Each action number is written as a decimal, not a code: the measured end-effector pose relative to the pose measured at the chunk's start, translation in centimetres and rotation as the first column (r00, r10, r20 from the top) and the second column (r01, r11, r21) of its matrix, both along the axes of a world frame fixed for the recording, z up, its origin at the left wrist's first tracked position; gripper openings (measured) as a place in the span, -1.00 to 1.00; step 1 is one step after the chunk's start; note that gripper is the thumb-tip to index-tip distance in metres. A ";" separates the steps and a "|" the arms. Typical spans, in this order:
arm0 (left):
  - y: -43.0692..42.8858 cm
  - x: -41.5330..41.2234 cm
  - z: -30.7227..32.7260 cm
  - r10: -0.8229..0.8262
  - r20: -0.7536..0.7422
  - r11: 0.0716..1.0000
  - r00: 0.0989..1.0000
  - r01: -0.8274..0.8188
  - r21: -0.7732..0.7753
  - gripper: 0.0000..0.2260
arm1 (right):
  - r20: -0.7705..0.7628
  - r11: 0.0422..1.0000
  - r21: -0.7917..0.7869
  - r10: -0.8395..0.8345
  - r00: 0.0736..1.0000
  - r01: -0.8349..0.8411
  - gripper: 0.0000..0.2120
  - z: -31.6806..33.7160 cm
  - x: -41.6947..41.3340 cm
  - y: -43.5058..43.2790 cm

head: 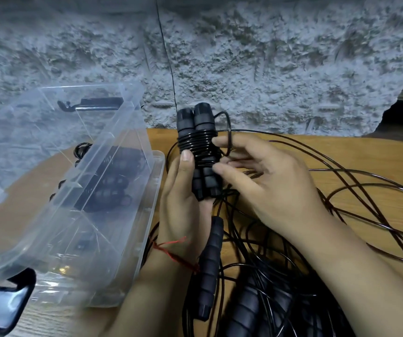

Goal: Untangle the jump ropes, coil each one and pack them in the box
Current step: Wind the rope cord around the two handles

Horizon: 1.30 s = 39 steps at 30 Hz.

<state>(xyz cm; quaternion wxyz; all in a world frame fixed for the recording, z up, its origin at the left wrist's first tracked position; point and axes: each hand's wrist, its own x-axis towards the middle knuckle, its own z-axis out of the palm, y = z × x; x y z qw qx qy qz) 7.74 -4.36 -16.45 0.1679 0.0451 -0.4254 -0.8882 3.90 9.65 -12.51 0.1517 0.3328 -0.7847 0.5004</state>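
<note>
Near the middle of the frame: left hand (181,203) wrapped round the black handles (201,115), thumb pressing on the wound cord (195,142). Just to its right, right hand (263,181) pinching the loose loop (230,130) with fingertips. Best to keep that thumb down tight, pull the loop snug, then tuck the end under a turn. Left of the hands, clear box (147,215) lying open, coiled ropes (113,186) already inside. Lower right, on the desk (356,152), big tangle (268,276) of more ropes, not yet sorted.
</note>
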 end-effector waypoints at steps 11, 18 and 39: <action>0.6 0.3 1.2 -0.027 0.101 0.998 0.995 0.020 0.061 -0.62 | -0.101 0.973 0.109 0.213 0.972 -0.202 -0.87 0.3 -1.0 1.4; 1.6 0.3 1.0 -0.017 0.239 0.997 0.971 0.034 -0.068 -0.71 | -0.144 0.987 -0.099 0.116 0.983 -0.131 -0.92 0.6 -0.9 1.4; 0.6 17.8 5.0 0.065 0.205 0.586 0.977 0.130 -0.800 -0.66 | 0.165 0.989 0.075 -0.140 0.976 0.129 -0.69 4.6 13.0 1.9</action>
